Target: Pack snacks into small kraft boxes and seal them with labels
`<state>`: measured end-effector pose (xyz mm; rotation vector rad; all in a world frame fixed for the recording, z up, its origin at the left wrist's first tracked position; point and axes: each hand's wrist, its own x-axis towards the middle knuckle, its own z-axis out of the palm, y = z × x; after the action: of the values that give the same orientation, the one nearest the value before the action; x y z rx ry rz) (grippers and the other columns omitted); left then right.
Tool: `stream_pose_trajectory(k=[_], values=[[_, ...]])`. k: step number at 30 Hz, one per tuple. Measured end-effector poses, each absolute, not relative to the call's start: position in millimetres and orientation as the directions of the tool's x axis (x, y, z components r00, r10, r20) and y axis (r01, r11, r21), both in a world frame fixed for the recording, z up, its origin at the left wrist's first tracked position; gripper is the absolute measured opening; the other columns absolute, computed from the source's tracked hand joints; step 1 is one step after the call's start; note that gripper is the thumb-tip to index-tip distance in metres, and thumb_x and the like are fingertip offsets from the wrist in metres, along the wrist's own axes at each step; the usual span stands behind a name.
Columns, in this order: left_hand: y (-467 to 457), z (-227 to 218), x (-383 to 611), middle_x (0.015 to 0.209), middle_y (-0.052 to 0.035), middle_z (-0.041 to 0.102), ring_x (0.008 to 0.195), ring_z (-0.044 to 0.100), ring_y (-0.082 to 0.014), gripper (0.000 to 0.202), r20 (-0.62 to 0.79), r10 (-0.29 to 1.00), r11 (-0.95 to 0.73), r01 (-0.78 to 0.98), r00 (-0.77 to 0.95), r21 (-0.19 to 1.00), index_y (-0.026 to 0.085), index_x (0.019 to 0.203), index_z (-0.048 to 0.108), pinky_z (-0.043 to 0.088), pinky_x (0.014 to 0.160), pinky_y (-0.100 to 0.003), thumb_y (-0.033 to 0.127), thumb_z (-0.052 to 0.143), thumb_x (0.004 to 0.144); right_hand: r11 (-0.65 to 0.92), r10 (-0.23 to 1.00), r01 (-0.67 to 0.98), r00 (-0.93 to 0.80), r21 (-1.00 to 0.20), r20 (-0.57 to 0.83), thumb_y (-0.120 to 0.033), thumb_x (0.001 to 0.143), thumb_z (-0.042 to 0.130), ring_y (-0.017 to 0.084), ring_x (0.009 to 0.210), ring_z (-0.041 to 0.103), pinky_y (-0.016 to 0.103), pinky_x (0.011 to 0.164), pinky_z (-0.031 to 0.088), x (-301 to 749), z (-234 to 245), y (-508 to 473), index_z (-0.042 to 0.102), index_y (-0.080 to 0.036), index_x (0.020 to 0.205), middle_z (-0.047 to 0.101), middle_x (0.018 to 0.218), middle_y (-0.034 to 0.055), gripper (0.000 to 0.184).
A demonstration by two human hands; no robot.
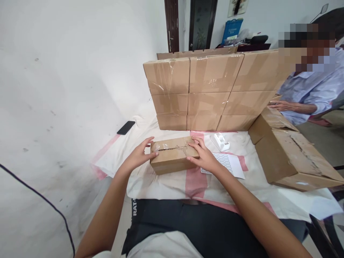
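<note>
On the cloth (161, 188) before us we have a box (172, 166); behind it, a stack (206, 102). To its left, farther back, lies a phone (126, 127); to its right, a sheet (233, 166), a dispenser (222, 144) just behind that, then a carton (295, 154).

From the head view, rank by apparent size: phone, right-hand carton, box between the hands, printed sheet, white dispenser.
1. Right-hand carton
2. Box between the hands
3. Printed sheet, partly hidden
4. Phone and white dispenser: too alike to rank
</note>
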<state>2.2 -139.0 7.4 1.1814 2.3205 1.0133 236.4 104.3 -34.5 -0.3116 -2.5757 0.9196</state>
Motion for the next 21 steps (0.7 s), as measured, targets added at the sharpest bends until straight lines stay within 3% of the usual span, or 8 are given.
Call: stream_pose_trajectory(k=[7, 11, 15, 18, 21], values=[[-121, -9, -11, 0.117, -0.0052, 0.062, 0.092, 0.061, -0.0196, 0.060, 0.141, 0.778, 0.322, 0.582, -0.612, 0.747, 0.027, 0.134, 0.060, 0.052, 0.090, -0.038, 0.052, 0.068, 0.080, 0.774, 0.315, 0.071, -0.905, -0.630, 0.286, -0.061, 0.091, 0.062, 0.035, 0.140, 0.045, 0.049, 0.112, 0.047, 236, -34, 105, 0.054, -0.025, 0.142, 0.029, 0.158, 0.0140, 0.063], [-110, -17, -14, 0.110, -0.0059, 0.067, 0.095, 0.062, -0.0214, 0.039, 0.200, 0.754, 0.279, 0.581, -0.625, 0.765, 0.023, 0.107, 0.071, 0.050, 0.088, -0.036, 0.051, 0.065, 0.080, 0.779, 0.320, 0.083, -0.905, -0.622, 0.280, -0.062, 0.091, 0.061, 0.036, 0.145, 0.040, 0.049, 0.112, 0.047, 235, -37, 105, 0.055, -0.026, 0.142, 0.029, 0.159, 0.0130, 0.063], [-101, -22, -19, 0.102, -0.0058, 0.072, 0.086, 0.063, -0.0201, 0.030, 0.222, 0.711, 0.285, 0.563, -0.667, 0.776, 0.021, 0.093, 0.072, 0.051, 0.081, -0.033, 0.047, 0.062, 0.081, 0.773, 0.278, 0.053, -0.924, -0.633, 0.263, -0.063, 0.095, 0.056, 0.035, 0.146, 0.040, 0.048, 0.112, 0.047, 237, -36, 109, 0.052, -0.028, 0.147, 0.027, 0.163, 0.0115, 0.063], [-103, -15, -17, 0.108, -0.0086, 0.072, 0.090, 0.063, -0.0202, 0.032, 0.285, 0.596, 0.314, 0.544, -0.751, 0.778, 0.019, 0.100, 0.070, 0.051, 0.082, -0.033, 0.042, 0.049, 0.091, 0.737, 0.272, 0.012, -0.920, -0.675, 0.281, -0.058, 0.102, 0.041, 0.031, 0.145, 0.042, 0.047, 0.114, 0.044, 248, -27, 124, 0.041, -0.030, 0.156, 0.028, 0.165, 0.0099, 0.060], [-115, 1, 6, 0.119, -0.0099, 0.067, 0.096, 0.062, -0.0194, 0.032, 0.506, 0.406, 0.295, 0.633, -0.761, 0.715, 0.019, 0.117, 0.065, 0.050, 0.079, -0.032, 0.037, 0.047, 0.097, 0.696, 0.447, 0.134, -0.850, -0.705, 0.279, -0.056, 0.104, 0.037, 0.029, 0.142, 0.046, 0.045, 0.111, 0.046, 269, -13, 151, 0.039, -0.029, 0.157, 0.039, 0.161, 0.0098, 0.060]])
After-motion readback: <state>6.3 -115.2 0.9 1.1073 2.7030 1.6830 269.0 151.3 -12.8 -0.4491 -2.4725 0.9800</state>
